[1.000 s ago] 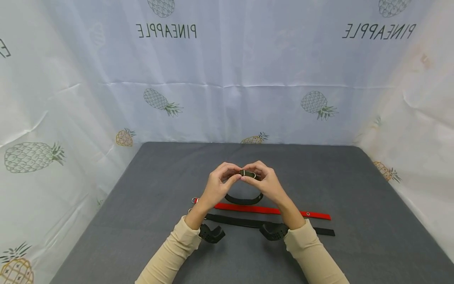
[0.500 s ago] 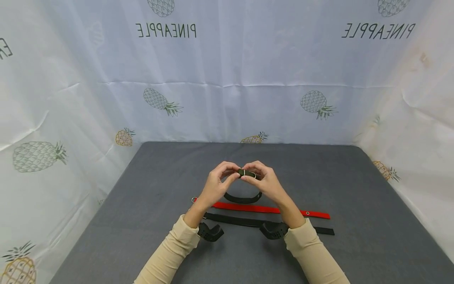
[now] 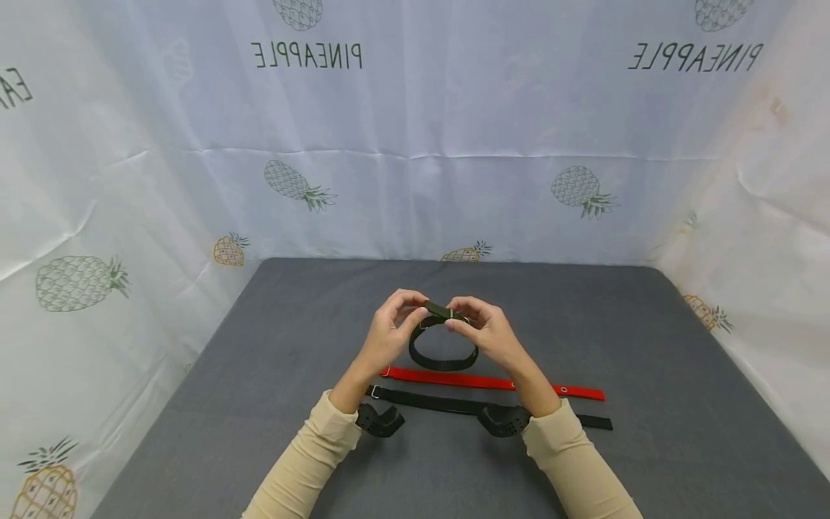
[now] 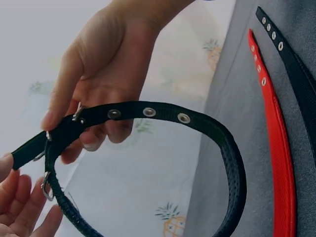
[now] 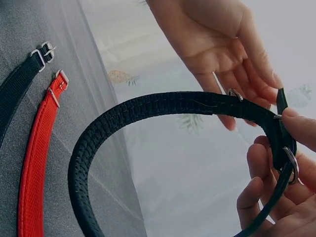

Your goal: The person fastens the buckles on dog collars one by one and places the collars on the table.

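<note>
A dark green collar (image 3: 444,364), buckled into a loop, hangs between my two hands above the table. The left hand (image 3: 387,333) pinches the strap's free end (image 4: 27,150) between thumb and fingers. At the metal buckle (image 4: 78,112), the right hand (image 3: 489,333) pinches the overlapped strap with thumb and fingertips. Metal eyelets (image 4: 149,112) run along one side of the loop, and a D-ring (image 5: 291,165) sits beside the buckle. A braided-looking stretch (image 5: 81,163) forms the loop's far curve in the right wrist view.
Below the hands, a red collar (image 3: 447,378) lies straight across the grey table (image 3: 272,447). A black collar (image 3: 428,401) lies nearer me, roughly parallel to it. White pineapple-print curtains (image 3: 415,209) surround the table's back and sides.
My left hand has moved left and slightly up with the strap end, so more strap shows between the hands. The right hand stays nearly in place, still pinching near the buckle.
</note>
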Tool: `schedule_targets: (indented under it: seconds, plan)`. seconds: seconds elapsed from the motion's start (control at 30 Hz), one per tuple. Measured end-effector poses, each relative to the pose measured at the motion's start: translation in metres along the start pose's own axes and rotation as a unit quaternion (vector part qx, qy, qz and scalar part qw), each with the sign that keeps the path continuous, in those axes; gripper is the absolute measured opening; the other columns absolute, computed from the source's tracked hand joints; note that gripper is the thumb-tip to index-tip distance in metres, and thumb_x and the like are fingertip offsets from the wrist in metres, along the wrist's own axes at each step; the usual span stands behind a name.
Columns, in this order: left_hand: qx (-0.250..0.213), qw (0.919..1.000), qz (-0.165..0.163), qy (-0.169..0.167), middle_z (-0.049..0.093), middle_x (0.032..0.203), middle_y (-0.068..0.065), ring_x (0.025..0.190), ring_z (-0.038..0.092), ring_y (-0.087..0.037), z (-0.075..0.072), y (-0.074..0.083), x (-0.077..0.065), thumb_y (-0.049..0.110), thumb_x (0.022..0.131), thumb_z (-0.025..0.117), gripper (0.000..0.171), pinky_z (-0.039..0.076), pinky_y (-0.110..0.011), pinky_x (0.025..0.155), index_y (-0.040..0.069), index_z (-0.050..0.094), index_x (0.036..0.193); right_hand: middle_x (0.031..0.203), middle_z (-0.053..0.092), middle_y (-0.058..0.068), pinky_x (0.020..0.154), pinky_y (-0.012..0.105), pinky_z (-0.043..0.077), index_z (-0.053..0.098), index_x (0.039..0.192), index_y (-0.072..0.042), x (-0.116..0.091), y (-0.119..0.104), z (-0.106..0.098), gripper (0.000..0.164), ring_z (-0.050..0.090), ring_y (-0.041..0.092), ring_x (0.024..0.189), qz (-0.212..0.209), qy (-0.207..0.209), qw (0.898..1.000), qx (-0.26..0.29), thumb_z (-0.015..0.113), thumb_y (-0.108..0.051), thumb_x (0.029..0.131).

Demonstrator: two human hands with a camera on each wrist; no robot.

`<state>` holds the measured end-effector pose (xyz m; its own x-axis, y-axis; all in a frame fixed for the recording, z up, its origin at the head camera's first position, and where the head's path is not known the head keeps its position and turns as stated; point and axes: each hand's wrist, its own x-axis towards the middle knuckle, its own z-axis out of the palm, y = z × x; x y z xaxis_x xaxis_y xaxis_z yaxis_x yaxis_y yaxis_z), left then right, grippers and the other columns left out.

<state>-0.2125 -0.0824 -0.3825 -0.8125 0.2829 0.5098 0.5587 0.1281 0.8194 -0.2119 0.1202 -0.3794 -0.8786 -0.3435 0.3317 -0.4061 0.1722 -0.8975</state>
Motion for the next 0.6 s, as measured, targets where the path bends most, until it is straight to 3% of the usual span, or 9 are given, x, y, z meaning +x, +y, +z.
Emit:
schedule_targets:
  seconds: [0.17, 0.27, 0.5, 0.6]
  plan:
    - [-0.04, 0.9985, -0.003, 0.037, 0.055, 0.112, -0.026, 0.102, 0.062, -0.007, -0.005, 0.0008, 0.0015, 0.0, 0.096, 0.053, 0.02, 0.049, -0.014, 0.091, -0.011, 0.054, 0.113, 0.094, 0.066, 0.004, 0.077, 0.025, 0.056, 0.06, 0.109, 0.005, -0.0009, 0.0015, -0.0022, 0.024, 0.067, 0.002, 0.08, 0.003, 0.005, 1.0, 0.004, 0.066, -0.01, 0.091]
    - [-0.067, 0.9961, 0.0, 0.057, 0.054, 0.11, -0.029, 0.097, 0.058, 0.005, -0.0068, 0.0016, 0.0033, -0.004, 0.095, 0.052, 0.02, 0.047, -0.009, 0.089, -0.015, 0.052, 0.112, 0.089, 0.065, -0.007, 0.072, 0.022, 0.054, 0.06, 0.109, 0.005, -0.0019, 0.0023, -0.0038, 0.025, 0.065, 0.001, 0.078, 0.01, 0.01, 1.0, 0.003, 0.067, -0.01, 0.09]
    - [-0.087, 0.9934, 0.004, 0.073, 0.054, 0.109, -0.027, 0.096, 0.058, 0.008, -0.008, 0.0044, 0.006, -0.006, 0.095, 0.05, 0.022, 0.048, -0.009, 0.091, -0.019, 0.05, 0.112, 0.088, 0.062, -0.013, 0.073, 0.018, 0.053, 0.059, 0.111, 0.005, -0.0036, 0.0022, -0.0057, 0.023, 0.062, 0.0, 0.078, 0.02, 0.019, 1.0, 0.008, 0.064, -0.006, 0.091]
    - [-0.1, 0.9926, 0.0, 0.069, 0.055, 0.107, -0.018, 0.096, 0.059, 0.008, -0.008, 0.0036, 0.0068, -0.006, 0.095, 0.05, 0.022, 0.049, -0.01, 0.092, -0.019, 0.049, 0.113, 0.089, 0.06, -0.013, 0.072, 0.018, 0.051, 0.058, 0.11, 0.005, -0.004, 0.0027, -0.0052, 0.022, 0.059, -0.001, 0.079, 0.014, 0.022, 1.0, 0.007, 0.063, -0.005, 0.091]
